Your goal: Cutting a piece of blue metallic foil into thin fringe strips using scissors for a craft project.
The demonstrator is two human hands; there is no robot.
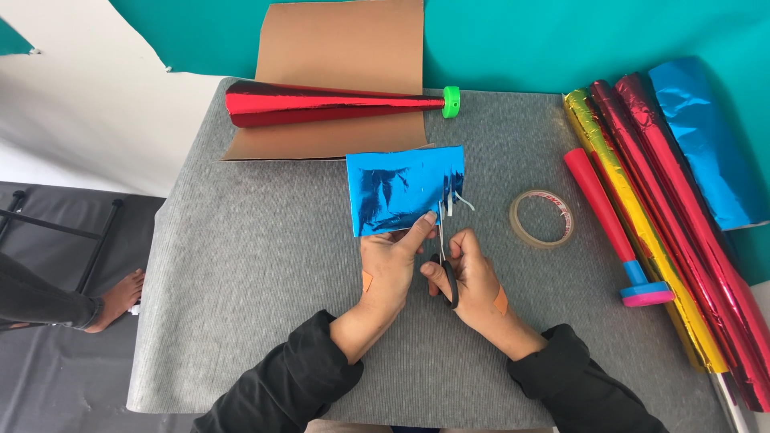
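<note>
My left hand (391, 265) pinches the lower edge of a shiny blue foil sheet (401, 188) held over the grey table mat (265, 265). My right hand (469, 277) grips black-handled scissors (446, 256), blades pointing up into the sheet's right edge. That edge is cut into narrow strips that hang loose. Both hands carry a small orange plaster.
A red foil cone with a green tip (329, 106) lies on brown card (341, 72) at the back. A tape roll (541, 218) sits right of the hands. Rolled red, gold and blue foils (666, 200) and a red horn (613, 224) fill the right. Another person's foot (120, 297) shows at left.
</note>
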